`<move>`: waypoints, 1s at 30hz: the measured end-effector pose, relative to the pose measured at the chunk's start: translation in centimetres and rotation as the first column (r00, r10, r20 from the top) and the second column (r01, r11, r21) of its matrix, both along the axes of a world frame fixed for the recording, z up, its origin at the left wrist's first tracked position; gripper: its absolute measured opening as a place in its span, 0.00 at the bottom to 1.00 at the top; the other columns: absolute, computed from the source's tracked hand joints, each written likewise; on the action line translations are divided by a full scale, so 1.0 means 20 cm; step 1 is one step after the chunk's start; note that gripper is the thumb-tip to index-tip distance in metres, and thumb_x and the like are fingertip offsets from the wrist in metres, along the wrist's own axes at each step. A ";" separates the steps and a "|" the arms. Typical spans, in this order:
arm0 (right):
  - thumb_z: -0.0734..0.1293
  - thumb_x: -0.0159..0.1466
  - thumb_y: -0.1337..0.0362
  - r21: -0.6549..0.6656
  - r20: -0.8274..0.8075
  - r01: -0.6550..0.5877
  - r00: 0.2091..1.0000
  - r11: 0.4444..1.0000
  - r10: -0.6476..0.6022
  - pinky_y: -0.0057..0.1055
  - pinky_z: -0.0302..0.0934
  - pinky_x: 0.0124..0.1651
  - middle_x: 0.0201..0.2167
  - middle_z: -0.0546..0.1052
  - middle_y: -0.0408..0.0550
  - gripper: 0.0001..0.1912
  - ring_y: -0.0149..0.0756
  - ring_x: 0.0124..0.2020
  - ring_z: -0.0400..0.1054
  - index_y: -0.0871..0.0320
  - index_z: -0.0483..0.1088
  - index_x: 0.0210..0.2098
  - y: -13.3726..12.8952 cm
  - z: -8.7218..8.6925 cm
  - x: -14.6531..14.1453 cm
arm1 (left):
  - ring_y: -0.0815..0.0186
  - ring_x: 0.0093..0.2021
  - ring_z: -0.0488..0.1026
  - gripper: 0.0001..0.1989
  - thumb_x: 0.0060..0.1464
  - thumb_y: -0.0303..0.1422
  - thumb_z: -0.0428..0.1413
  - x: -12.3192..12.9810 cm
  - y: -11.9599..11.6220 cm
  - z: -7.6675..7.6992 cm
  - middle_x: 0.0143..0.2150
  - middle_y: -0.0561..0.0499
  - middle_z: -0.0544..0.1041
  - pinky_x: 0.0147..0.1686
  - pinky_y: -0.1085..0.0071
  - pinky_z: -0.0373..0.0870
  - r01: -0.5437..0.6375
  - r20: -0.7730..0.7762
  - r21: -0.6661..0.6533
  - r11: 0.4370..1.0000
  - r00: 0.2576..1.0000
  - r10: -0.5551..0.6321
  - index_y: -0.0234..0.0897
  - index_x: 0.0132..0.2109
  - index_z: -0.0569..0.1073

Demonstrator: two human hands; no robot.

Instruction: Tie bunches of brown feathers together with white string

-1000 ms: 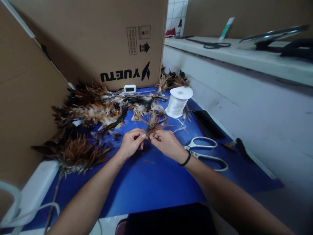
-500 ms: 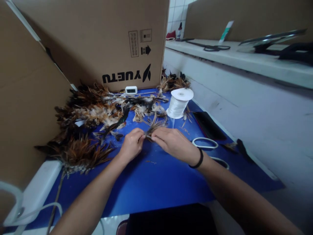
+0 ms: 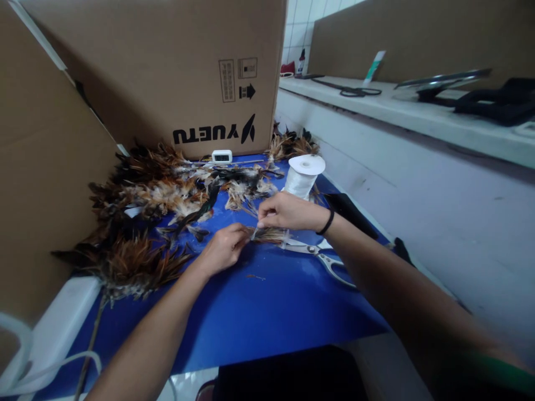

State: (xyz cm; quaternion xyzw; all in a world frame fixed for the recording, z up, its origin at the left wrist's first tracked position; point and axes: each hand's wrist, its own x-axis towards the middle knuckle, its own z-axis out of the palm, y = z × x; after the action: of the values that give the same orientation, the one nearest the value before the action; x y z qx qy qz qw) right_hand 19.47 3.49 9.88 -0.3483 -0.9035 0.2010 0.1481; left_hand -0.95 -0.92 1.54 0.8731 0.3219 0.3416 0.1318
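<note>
White plastic and shiny white ribbon make the spool [image 3: 301, 177] that I take as my landmark; it stands upright on the smooth blue tabletop [image 3: 251, 317]. Nearer to the person than this spool, and a little to its left, is the small bunch of thin brown feathers [image 3: 272, 236]. It lies almost level, with its fan pointing to the right.

The left hand [image 3: 227, 245] has its thumb and fingers pressed together at the left end of the bunch, so it seems to grasp the stems, although the fingertips are partly hidden. The right hand [image 3: 292, 213], just in front of the spool, pinches a pale thin strip [image 3: 254, 233] between thumb and index finger, at the stems; whether this strip is ribbon, I cannot tell.

To do this handling well, in my opinion, the left pinch should remain firm and close to the strip, so that the stems do not spread or turn. The right fingers should draw the strip with even tension, flat and not twisted, and not so strongly that the fine stems bend. One caution: the large silver metal scissors [image 3: 311, 250], nearer to the person than the spool, have their blades just beside the feather tips, so the wrists should move calmly there.
</note>
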 end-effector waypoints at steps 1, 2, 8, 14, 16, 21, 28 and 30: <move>0.70 0.54 0.65 -0.001 -0.002 0.021 1.000 1.000 -0.021 0.25 0.50 0.28 0.18 0.71 0.39 0.05 0.26 0.21 0.61 0.58 0.72 0.22 -0.03 0.01 0.00 | 0.65 0.39 0.73 0.09 0.57 0.24 0.48 -0.01 0.00 -0.01 0.39 0.43 0.75 0.40 0.69 0.69 -0.037 -0.019 0.016 0.999 0.999 0.037 0.34 0.38 0.73; 0.69 0.54 0.65 -0.004 -0.007 0.042 0.999 0.999 -0.042 0.25 0.50 0.27 0.18 0.70 0.39 0.06 0.26 0.20 0.60 0.58 0.72 0.22 -0.06 0.01 -0.01 | 0.65 0.38 0.72 0.09 0.57 0.24 0.48 -0.01 0.01 -0.01 0.38 0.44 0.75 0.39 0.70 0.69 -0.073 -0.028 0.035 0.997 0.997 0.074 0.34 0.38 0.73; 0.63 0.60 0.65 -0.183 -0.243 0.185 0.943 0.966 -0.226 0.24 0.54 0.29 0.21 0.72 0.39 0.08 0.26 0.22 0.63 0.58 0.71 0.37 -0.25 -0.06 -0.04 | 0.66 0.36 0.71 0.08 0.56 0.25 0.49 -0.06 0.06 -0.02 0.33 0.46 0.74 0.39 0.70 0.68 -0.363 0.123 0.175 0.915 0.930 0.346 0.34 0.31 0.72; 0.59 0.60 0.72 -0.488 -0.385 0.108 0.864 0.866 -0.325 0.25 0.60 0.32 0.25 0.72 0.42 0.10 0.27 0.26 0.66 0.61 0.70 0.37 -0.32 -0.39 -0.19 | 0.67 0.32 0.71 0.15 0.53 0.27 0.51 -0.11 0.08 0.02 0.27 0.50 0.73 0.36 0.71 0.65 -0.572 0.250 0.064 0.818 0.803 0.542 0.36 0.19 0.66; 0.59 0.60 0.72 -0.500 -0.427 0.063 0.850 0.864 -0.309 0.25 0.60 0.32 0.25 0.72 0.43 0.10 0.27 0.27 0.66 0.61 0.71 0.35 -0.32 -0.45 -0.27 | 0.66 0.33 0.71 0.14 0.53 0.28 0.51 -0.12 0.08 0.02 0.27 0.50 0.74 0.37 0.71 0.65 -0.601 0.286 0.043 0.798 0.773 0.567 0.36 0.20 0.67; 0.58 0.61 0.72 -0.441 -0.533 -0.041 0.816 0.897 -0.225 0.23 0.58 0.31 0.25 0.72 0.42 0.11 0.25 0.25 0.64 0.61 0.72 0.36 -0.24 -0.33 -0.43 | 0.66 0.33 0.71 0.10 0.52 0.31 0.52 -0.16 0.10 0.00 0.28 0.49 0.75 0.35 0.71 0.66 -0.631 0.320 0.021 0.775 0.739 0.593 0.35 0.24 0.72; 0.63 0.60 0.66 0.089 -0.141 0.067 0.988 0.994 -0.054 0.25 0.50 0.31 0.25 0.74 0.44 0.08 0.28 0.27 0.64 0.59 0.75 0.30 -0.13 0.02 -0.36 | 0.66 0.31 0.70 0.08 0.51 0.25 0.50 -0.18 0.12 -0.02 0.28 0.49 0.73 0.33 0.71 0.66 -0.594 0.292 0.130 0.794 0.788 0.542 0.35 0.26 0.70; 0.64 0.60 0.65 0.199 -0.018 -0.007 1.000 0.980 0.011 0.26 0.50 0.33 0.28 0.76 0.46 0.08 0.30 0.30 0.66 0.58 0.76 0.31 -0.10 0.08 -0.32 | 0.67 0.30 0.69 0.09 0.51 0.24 0.49 -0.15 0.11 -0.02 0.28 0.49 0.72 0.33 0.72 0.66 -0.549 0.261 0.163 0.820 0.825 0.500 0.35 0.25 0.69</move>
State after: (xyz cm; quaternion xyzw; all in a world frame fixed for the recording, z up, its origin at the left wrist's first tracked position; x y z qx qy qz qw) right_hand 13.00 1.43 11.43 -0.3256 -0.9192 0.1136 0.1900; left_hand -4.04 1.31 1.09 0.7187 0.4933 0.4886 -0.0376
